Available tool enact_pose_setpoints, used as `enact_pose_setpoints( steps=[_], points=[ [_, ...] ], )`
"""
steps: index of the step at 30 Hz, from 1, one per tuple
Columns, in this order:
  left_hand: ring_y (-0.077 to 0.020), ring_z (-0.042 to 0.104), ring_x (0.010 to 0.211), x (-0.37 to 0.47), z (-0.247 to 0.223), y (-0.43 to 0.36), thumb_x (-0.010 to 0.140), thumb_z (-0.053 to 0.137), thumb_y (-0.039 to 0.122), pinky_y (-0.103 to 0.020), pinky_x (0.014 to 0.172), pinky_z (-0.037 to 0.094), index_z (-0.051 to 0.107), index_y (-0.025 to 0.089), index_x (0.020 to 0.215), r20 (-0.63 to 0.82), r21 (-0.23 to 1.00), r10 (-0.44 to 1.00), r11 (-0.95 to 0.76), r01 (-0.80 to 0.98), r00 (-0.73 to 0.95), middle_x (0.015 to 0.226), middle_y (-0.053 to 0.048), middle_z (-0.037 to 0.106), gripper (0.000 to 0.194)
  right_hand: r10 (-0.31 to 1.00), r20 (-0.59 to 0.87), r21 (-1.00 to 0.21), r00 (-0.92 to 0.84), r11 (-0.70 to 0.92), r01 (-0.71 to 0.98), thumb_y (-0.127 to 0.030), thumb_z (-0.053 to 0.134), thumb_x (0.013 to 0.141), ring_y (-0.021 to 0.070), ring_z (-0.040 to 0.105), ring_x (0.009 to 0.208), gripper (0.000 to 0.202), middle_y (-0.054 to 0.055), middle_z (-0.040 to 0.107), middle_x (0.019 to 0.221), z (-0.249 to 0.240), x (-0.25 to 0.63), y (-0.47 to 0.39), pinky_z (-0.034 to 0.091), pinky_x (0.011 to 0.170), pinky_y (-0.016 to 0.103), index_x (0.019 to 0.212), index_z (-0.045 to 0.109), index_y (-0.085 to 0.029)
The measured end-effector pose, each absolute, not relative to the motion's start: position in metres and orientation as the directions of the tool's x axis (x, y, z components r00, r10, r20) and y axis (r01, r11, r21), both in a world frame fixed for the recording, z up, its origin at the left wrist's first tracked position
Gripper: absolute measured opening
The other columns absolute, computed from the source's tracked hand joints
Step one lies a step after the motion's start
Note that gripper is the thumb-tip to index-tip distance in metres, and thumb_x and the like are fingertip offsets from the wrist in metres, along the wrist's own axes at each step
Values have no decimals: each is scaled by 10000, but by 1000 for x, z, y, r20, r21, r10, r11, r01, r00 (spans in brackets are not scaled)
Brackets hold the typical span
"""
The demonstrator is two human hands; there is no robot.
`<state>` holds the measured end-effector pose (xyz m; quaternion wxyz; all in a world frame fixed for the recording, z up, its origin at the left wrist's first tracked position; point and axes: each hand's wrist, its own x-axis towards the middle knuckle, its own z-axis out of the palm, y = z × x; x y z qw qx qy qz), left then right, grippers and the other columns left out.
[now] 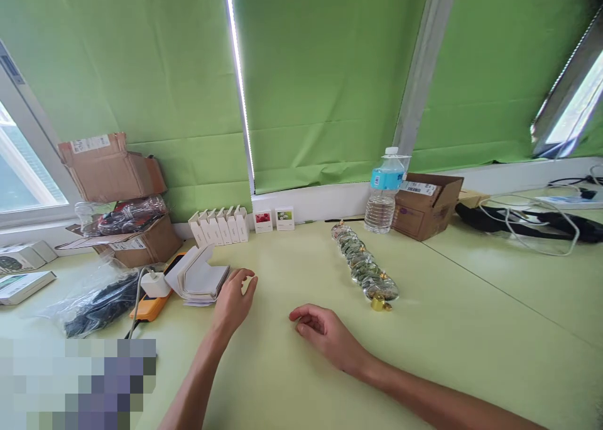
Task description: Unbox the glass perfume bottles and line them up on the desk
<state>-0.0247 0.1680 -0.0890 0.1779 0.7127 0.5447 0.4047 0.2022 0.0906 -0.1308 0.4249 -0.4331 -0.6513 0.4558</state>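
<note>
My left hand [234,299] rests beside a stack of folded white card sleeves [200,278], its thumb and fingers bent but apart, with nothing seen between them. Whether it touches the stack's edge I cannot tell. Over the middle of the table my right hand [327,336] is loosely curled; a gap shows between thumb and fingers, and no object is visible in it. Farther right lies a row of overlapping round, shiny clear-and-green pieces [362,263] with small gold bits. A small gold cylindrical piece [378,302] sits at its near end.
Several slim white boxes [219,226] stand at the back, near two small picture cards [285,220]. A water bottle [380,194] and a cardboard box [426,207] are at back right. Left are stacked cartons [113,172], a bagged dark item [106,301] and an orange device [151,306].
</note>
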Motion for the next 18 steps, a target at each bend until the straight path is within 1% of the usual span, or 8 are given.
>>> enact_pose_setpoints(
  steps=[3,6,9,13,14,16,18],
  points=[
    [-244,628,1054,-30,-73,146,879,501,470,-398,920,495,639,266,1059,375,640,916,-367,675,142,1133,-50,664,305,957,137,-969,-256,183,165,-268,579,861,198,630,862,198,61,685,923,-129,205,90,505,779,314,1003,669,-164],
    [-280,567,1180,-48,-77,122,885,486,488,-463,1003,449,598,263,1147,370,589,920,-343,732,133,1257,-72,610,363,953,150,-968,-265,196,156,-261,588,847,202,630,862,200,66,689,928,-130,204,94,504,780,321,993,678,-157],
    [-280,501,1271,-85,-102,100,888,452,519,-484,1055,416,559,266,1212,414,410,906,-273,870,89,1373,-72,531,425,950,165,-967,-265,208,145,-254,583,843,204,634,880,208,70,694,949,-131,205,95,507,794,325,996,681,-153],
    [-295,465,1310,-145,-133,80,860,459,539,-491,1080,399,544,253,1259,441,225,890,-234,946,115,1419,-76,497,498,945,167,-963,-282,218,157,-251,577,839,206,642,901,209,72,701,969,-131,208,93,510,814,328,987,687,-151],
    [-296,458,1316,-158,-135,76,856,454,534,-494,1084,394,530,255,1279,446,200,889,-210,957,102,1429,-72,490,513,944,165,-963,-287,217,159,-251,576,839,207,643,904,211,73,702,971,-131,208,92,511,817,330,988,687,-151],
    [-298,425,1338,-178,-135,68,831,469,538,-497,1106,365,467,273,1349,453,190,890,-145,971,44,1468,-44,444,581,942,160,-964,-296,214,159,-255,573,840,210,645,910,217,75,703,976,-131,209,91,514,822,335,992,686,-150],
    [-302,410,1344,-192,-131,60,795,495,566,-485,1107,367,441,282,1375,418,238,905,-26,971,-79,1493,-31,407,647,939,155,-964,-306,212,161,-259,571,842,213,646,918,219,77,703,982,-130,210,92,515,831,341,994,685,-152]
  ],
)
